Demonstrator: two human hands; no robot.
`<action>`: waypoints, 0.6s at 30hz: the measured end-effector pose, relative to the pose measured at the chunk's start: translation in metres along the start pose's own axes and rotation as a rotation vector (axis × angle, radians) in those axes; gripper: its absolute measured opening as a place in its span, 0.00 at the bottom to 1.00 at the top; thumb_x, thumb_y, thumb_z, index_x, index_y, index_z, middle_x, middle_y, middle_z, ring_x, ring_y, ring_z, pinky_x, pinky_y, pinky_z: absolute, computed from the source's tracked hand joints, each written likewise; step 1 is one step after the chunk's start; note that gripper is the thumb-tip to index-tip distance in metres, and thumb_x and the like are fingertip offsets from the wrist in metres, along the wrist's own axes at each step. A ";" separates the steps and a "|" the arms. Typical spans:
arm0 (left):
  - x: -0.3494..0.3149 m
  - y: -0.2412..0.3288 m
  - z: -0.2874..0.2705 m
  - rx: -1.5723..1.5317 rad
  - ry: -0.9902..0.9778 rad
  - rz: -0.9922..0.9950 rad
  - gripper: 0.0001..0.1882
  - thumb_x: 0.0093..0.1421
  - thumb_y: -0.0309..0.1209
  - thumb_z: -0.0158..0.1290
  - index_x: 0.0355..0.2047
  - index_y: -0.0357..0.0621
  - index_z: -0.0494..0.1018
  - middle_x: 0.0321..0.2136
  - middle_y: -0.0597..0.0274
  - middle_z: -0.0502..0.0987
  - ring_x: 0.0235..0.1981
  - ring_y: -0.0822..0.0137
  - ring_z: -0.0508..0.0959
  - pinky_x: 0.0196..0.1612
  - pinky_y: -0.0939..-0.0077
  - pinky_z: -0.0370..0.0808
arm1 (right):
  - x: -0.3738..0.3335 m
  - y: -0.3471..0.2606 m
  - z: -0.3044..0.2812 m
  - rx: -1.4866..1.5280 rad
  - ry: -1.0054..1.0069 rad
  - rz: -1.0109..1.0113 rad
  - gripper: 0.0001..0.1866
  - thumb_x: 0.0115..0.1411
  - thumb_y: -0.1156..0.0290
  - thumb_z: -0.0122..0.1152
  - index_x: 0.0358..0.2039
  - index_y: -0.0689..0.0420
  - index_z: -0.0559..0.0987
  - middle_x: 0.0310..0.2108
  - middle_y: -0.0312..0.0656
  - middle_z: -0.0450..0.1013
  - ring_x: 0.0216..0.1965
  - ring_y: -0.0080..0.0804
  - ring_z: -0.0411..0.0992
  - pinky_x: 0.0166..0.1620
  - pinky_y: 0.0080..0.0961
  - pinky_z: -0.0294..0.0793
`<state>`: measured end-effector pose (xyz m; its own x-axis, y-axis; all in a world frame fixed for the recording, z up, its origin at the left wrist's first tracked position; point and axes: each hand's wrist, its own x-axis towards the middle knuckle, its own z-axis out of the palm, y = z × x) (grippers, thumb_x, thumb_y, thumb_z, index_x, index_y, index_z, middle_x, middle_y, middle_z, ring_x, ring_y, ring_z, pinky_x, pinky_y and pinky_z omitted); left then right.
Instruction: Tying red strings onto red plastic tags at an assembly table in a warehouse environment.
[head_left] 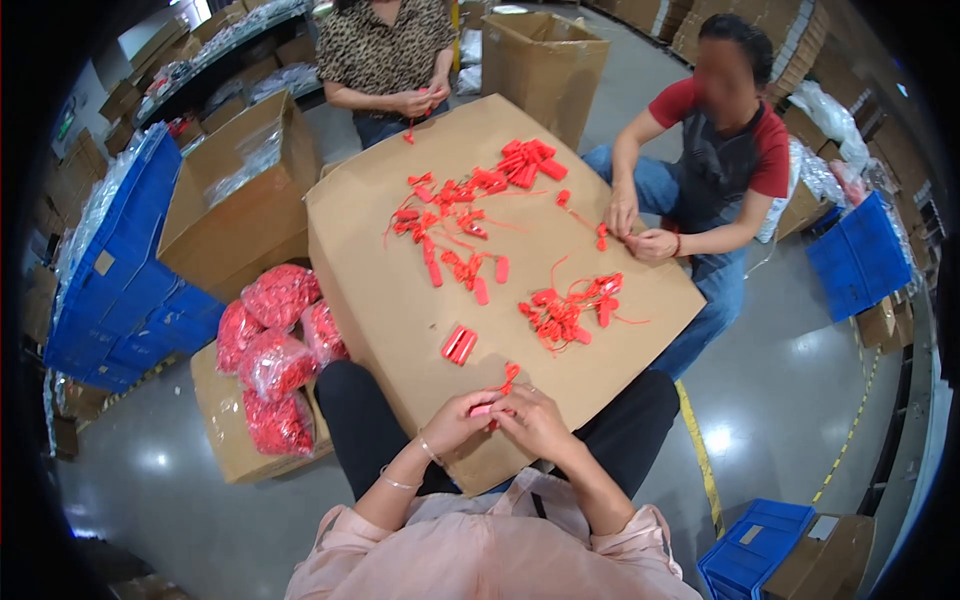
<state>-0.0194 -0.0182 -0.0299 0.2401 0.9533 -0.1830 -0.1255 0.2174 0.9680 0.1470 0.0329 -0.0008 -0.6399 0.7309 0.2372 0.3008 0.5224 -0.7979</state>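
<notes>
Between your left hand (455, 422) and right hand (532, 424), the small pinkish-red piece (481, 410) looks smooth, and the thin red knotted cord (511, 372) just beyond your fingers looks like textile. The brown, flat-topped cardboard box (400, 330) beneath your hands is matt and smooth. Just beyond your left hand, the red oblong blocks (459, 345) resemble smooth plastic. Behind it, your thin silver-coloured bracelets (401, 485) gleam like metal. Left of that hand, clear plastic bags (275, 365) are glossy and crinkled. Right of your right hand, the grey floor (760, 400) is smooth and shiny.
</notes>
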 end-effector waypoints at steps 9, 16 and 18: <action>0.001 -0.002 0.001 0.106 0.016 -0.079 0.20 0.56 0.18 0.40 0.50 0.35 0.62 0.38 0.60 0.72 0.34 0.72 0.73 0.38 0.80 0.72 | 0.004 0.005 -0.001 -0.250 -0.150 -0.160 0.07 0.49 0.67 0.55 0.27 0.56 0.73 0.32 0.42 0.69 0.34 0.40 0.69 0.36 0.35 0.68; -0.002 0.012 0.001 0.196 0.053 0.035 0.23 0.53 0.15 0.40 0.51 0.36 0.60 0.39 0.58 0.71 0.39 0.70 0.72 0.43 0.79 0.70 | 0.008 -0.002 -0.008 -0.246 -0.176 -0.195 0.07 0.50 0.68 0.55 0.27 0.57 0.70 0.32 0.44 0.66 0.34 0.42 0.68 0.38 0.35 0.67; -0.001 0.015 0.000 0.167 0.073 0.043 0.22 0.52 0.15 0.40 0.50 0.35 0.60 0.39 0.55 0.71 0.39 0.69 0.73 0.43 0.78 0.70 | 0.007 -0.009 -0.013 -0.197 -0.154 -0.169 0.07 0.50 0.69 0.56 0.27 0.57 0.70 0.31 0.43 0.66 0.33 0.41 0.68 0.36 0.34 0.68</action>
<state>-0.0214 -0.0160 -0.0147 0.1665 0.9750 -0.1473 0.0289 0.1445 0.9891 0.1487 0.0392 0.0151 -0.7879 0.5587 0.2590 0.3022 0.7173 -0.6278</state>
